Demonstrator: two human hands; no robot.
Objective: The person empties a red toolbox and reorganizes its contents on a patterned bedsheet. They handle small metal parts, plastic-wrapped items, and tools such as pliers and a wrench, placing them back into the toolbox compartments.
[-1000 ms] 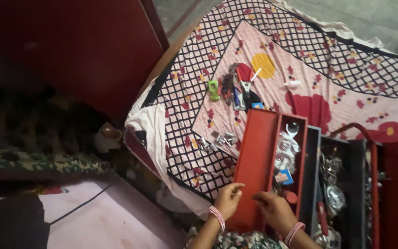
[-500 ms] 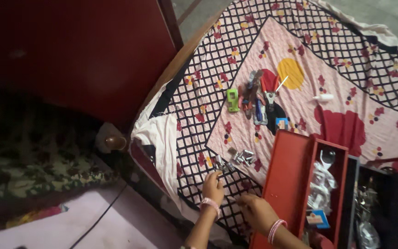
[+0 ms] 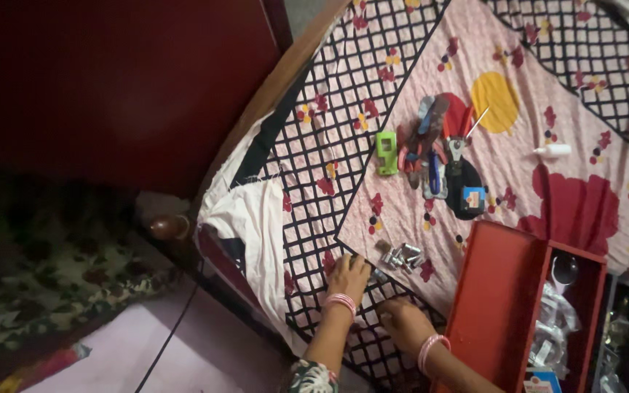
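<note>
My left hand [image 3: 348, 277] lies on the patterned bedsheet [image 3: 314, 167], fingertips at the near edge of a small heap of silver metal pieces [image 3: 402, 256]. I see nothing held in it. Just right of it, my right hand [image 3: 402, 321] rests on the sheet with its fingers curled under; what is in it is hidden. Both wrists wear pink bangles. The right hand sits beside the empty left compartment of a red toolbox tray [image 3: 500, 291].
Further up the sheet lie a cluster of hand tools [image 3: 434, 142], a green gadget [image 3: 386, 151], a small blue box [image 3: 472, 198] and a white tube [image 3: 553, 150]. The tray's right compartment holds plastic bags. A dark red headboard [image 3: 147, 80] stands to the left.
Both hands have left the red tray and moved left onto the sheet, towards the metal pieces. The view has shifted, so the toolbox now sits at the lower right.
</note>
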